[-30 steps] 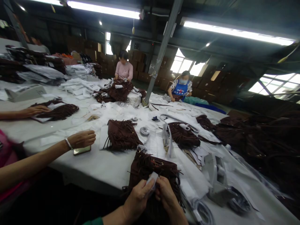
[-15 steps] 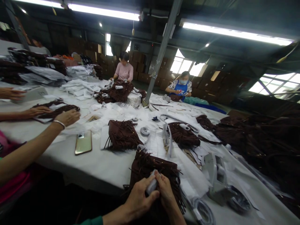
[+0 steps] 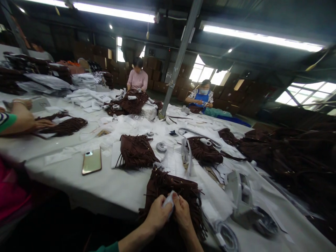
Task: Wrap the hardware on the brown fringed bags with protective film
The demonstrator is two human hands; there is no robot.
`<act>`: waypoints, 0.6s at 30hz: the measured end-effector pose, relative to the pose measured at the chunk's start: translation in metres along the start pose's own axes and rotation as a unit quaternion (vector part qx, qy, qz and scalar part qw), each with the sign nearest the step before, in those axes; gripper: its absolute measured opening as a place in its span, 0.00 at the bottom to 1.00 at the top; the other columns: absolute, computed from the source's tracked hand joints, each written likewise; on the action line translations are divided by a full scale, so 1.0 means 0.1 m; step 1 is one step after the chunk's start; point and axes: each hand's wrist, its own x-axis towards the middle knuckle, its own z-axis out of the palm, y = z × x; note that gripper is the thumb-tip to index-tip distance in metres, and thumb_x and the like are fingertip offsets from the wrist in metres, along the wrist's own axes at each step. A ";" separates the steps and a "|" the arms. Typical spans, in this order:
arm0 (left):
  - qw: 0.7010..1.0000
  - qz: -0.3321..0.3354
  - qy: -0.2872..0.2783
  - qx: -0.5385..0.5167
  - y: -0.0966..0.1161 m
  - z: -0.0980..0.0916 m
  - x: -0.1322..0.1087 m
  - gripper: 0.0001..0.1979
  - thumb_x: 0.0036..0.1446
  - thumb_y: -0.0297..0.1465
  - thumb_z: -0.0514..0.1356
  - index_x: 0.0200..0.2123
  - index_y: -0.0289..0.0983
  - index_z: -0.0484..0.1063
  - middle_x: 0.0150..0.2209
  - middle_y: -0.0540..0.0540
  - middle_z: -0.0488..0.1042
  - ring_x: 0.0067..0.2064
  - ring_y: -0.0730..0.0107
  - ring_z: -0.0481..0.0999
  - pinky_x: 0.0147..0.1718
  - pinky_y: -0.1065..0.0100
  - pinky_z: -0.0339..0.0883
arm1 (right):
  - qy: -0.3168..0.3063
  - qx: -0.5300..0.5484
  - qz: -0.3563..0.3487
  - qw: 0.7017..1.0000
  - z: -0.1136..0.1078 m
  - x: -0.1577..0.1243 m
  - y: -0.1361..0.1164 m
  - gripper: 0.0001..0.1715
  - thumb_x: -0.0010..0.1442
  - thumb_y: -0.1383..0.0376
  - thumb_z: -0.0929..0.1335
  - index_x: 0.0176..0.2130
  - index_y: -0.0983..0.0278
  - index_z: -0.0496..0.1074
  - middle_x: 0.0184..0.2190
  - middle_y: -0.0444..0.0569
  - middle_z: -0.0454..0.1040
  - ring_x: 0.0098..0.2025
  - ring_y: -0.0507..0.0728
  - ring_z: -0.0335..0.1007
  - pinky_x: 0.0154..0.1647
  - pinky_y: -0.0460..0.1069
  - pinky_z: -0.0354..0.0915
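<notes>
Both my hands meet over a dark brown fringed bag at the table's near edge. Between them is a small roll wrapped in white tissue paper. My left hand is closed around the roll from the left. My right hand pinches it from the right, with the fingertips near its upper end. What lies inside the wrapping is hidden. Under my hands the bag lies flat, fringe hanging at its sides and small metal eyelets along its top.
A second fringed bag and a phone lie to the left. On the right stand a tape dispenser and a coiled grey strap. A co-worker's arm reaches in at far left; two people work across the table.
My fingers have drawn tighter around the white roll, the left hand turning over it. The co-worker's arms at left have pulled back toward the left edge.
</notes>
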 end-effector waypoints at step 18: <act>0.999 -0.016 0.023 -0.017 -0.01 0.04 -0.11 0.24 0.46 0.54 0.55 0.24 0.36 0.68 0.12 0.54 0.63 0.13 0.71 0.63 0.11 0.72 0.57 | 0.443 -0.344 -0.099 0.822 -1.68 -0.45 -0.76 0.31 0.58 0.46 0.59 0.42 0.66 0.75 0.42 0.56 0.76 0.43 0.62 0.71 0.43 0.50 0.64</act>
